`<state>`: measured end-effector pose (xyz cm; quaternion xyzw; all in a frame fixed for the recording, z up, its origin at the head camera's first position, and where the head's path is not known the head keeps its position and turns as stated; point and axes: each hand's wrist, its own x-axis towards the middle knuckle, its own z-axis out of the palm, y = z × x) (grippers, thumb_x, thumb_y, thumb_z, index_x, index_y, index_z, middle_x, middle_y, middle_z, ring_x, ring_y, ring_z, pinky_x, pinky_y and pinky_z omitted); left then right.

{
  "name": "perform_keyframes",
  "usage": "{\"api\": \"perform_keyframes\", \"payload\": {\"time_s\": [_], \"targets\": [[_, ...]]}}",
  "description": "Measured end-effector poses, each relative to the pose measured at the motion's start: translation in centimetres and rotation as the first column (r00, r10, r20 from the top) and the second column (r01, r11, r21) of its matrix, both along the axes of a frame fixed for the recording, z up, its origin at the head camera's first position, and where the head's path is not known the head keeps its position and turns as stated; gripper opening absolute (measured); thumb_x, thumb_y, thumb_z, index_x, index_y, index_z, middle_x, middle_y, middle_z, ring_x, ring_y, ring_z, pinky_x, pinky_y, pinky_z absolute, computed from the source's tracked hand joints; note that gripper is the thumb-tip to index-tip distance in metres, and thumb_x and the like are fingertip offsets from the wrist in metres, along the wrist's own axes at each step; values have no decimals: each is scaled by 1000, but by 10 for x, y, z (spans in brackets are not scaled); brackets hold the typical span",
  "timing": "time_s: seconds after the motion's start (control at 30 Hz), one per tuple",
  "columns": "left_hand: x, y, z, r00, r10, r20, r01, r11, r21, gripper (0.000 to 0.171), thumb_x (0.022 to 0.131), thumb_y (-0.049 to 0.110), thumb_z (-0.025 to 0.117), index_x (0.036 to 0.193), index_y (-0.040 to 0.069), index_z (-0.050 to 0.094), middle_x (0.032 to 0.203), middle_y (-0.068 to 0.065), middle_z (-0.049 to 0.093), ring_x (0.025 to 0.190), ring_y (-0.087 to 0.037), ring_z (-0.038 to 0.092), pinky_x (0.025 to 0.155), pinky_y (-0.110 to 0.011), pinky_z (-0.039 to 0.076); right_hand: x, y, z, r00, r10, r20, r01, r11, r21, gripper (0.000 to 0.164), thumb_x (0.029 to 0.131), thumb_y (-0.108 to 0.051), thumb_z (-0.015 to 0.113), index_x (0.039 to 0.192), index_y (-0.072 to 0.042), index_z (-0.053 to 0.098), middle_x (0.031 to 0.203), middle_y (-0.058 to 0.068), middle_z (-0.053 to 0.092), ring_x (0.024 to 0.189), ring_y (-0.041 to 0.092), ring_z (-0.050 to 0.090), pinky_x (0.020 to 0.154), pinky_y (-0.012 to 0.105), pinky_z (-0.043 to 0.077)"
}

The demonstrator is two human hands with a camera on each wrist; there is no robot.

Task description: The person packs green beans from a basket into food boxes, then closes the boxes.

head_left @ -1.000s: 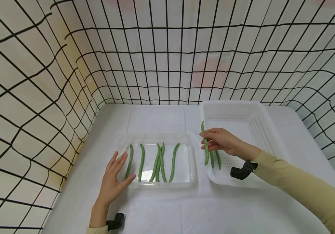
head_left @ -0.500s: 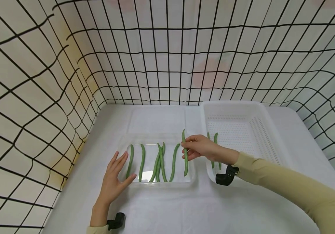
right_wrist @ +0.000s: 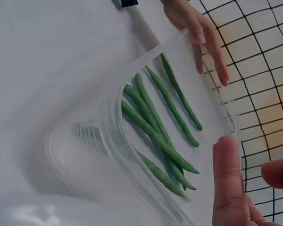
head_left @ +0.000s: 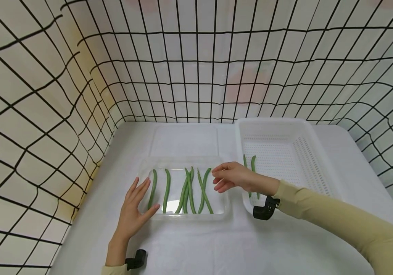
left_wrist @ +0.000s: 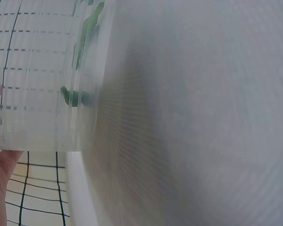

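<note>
Several green beans (head_left: 167, 191) lie in a clear plastic container (head_left: 189, 216) in the head view. Toward its right end, one green bean (head_left: 208, 200) crosses over another at a slant. My left hand (head_left: 132, 214) is at the container's left side, fingers spread and straight, overlapping the rim. In the left wrist view, part of that hand (left_wrist: 1, 181) shows beside the clear wall. My right hand (head_left: 232, 177) hovers over the container's right end, holding nothing. The right wrist view shows a straight finger (right_wrist: 226, 183) and the thumb (right_wrist: 278, 173) apart, with beans beyond them.
To the right stands a white perforated basket (head_left: 287, 124), with green beans (head_left: 253, 164) along its left side, partly behind my right wrist. A black wire grid (head_left: 196, 83) walls in the back and sides of the white-covered table (head_left: 196, 248).
My right hand has carried a green bean left from the basket to the clear container and let it go there. The left hand has stayed in place.
</note>
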<state>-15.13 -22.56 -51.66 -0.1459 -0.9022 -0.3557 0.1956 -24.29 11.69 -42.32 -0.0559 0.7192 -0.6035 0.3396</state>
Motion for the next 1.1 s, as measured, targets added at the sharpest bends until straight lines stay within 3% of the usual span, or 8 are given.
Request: {"api": "perform_keyframes", "payload": {"time_s": [0.17,0.3,0.47,0.57,0.83,1.1], "targets": [[-1,0,-1,1000,3,2,-3,1000,-2,82,73,29,81,143,12,44,145,-2,42,140,-26,19,99,-66,24,-4,12,8,999,-18,-26,18,1000,21,41,97,-20,55,126,8,50,103,23,61,83,26,68,73,38,55],[-1,0,0,1000,5,3,-5,1000,-3,82,73,29,81,144,14,42,145,-2,42,140,-26,19,99,-66,24,-14,29,13,994,-92,-66,95,995,37,41,96,-24,56,123,6,52,105,22,61,83,24,68,72,36,55],[0,0,0,1000,4,2,-4,1000,1,83,73,28,81,145,16,41,145,-2,43,140,-26,19,98,-67,24,-29,65,6,976,-189,-105,197,977,77,43,96,-25,57,123,8,52,100,16,63,79,20,67,71,33,55],[0,0,0,1000,2,-4,-2,1000,4,84,72,27,82,145,16,41,145,-3,43,140,-26,20,97,-67,25,-36,93,-5,974,-201,-109,213,969,122,47,97,-26,54,126,11,48,102,17,61,81,19,66,74,33,55],[0,-1,-2,1000,4,-12,-4,1000,10,83,72,26,82,144,16,43,144,-2,44,140,-27,21,97,-67,25,-45,146,-39,990,-139,25,128,960,249,51,99,-19,49,130,19,36,112,27,56,89,25,65,78,36,54],[0,0,-3,1000,13,-4,-13,1000,12,82,72,25,82,144,14,44,144,-1,44,140,-27,20,97,-68,25,-41,136,-57,970,-176,165,158,981,115,44,99,-12,49,129,18,36,100,19,62,86,25,67,80,39,52]]}}
